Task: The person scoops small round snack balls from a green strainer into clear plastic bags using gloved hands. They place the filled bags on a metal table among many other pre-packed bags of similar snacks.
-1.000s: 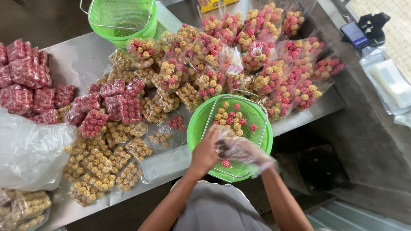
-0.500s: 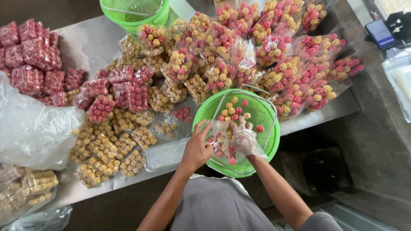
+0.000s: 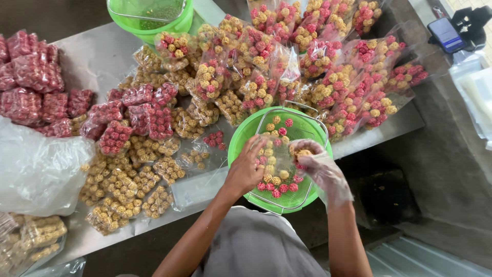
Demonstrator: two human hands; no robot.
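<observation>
Head view, left to right. One large clear plastic sack (image 3: 41, 172) is seen at the near left of the metal table (image 3: 97, 56). Packets of red balls (image 3: 31, 77) are stacked at the far left; an exact count cannot be made. Packets of yellow balls (image 3: 128, 184) are heaped near the table's near edge. Packets of mixed red and yellow balls (image 3: 328, 66) are piled across the far right. Two green tubs are present: one (image 3: 154, 18) at the far edge, one (image 3: 241, 141) at the near edge, the latter holding loose red and yellow balls.

One clear bag (image 3: 277, 172), partly filled with balls, is held over the near tub. The left hand (image 3: 246, 172) is bare; its fingers are clamped on the bag's left edge. The right hand (image 3: 315, 164) is covered by a clear plastic glove; its fingers are curled together around a few balls (image 3: 302, 152) at the bag's mouth.

One dark phone (image 3: 447, 35) is seen at the far right.
</observation>
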